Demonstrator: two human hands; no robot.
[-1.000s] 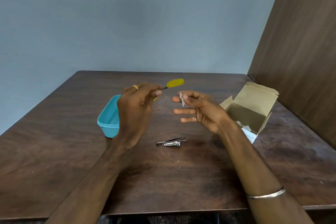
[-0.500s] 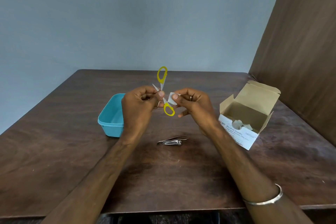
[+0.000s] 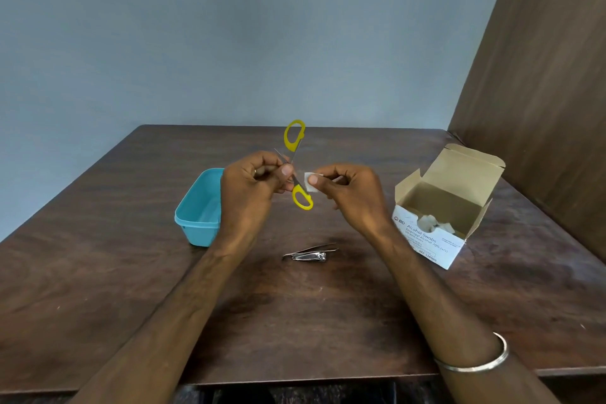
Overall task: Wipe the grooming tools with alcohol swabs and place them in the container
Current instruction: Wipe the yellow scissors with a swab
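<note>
So the left hand [image 3: 252, 187] is up over the dark brown wooden table [image 3: 328, 321], fingers curled around a small pair of yellow-handled scissors [image 3: 296, 170], gripping them near the pivot. The scissors are spread open, one yellow loop pointing up and the other hanging down between the two hands, with a thin blade tip poking out up-left of the thumb. The right hand [image 3: 351, 195] is pinching a little white square alcohol swab [image 3: 310, 185] between thumb and forefinger, right beside the lower handle, can't tell if it's actually touching. On the table under the hands there's a shiny metal nail clipper [image 3: 310, 256] with slim metal tweezers [image 3: 313, 249] lying against it. The open turquoise plastic container [image 3: 200, 210] sits to the left, partly behind the left wrist. Off to the right is an open white cardboard box of alcohol swabs [image 3: 439, 223], flaps up, a few white swabs visible inside
</note>
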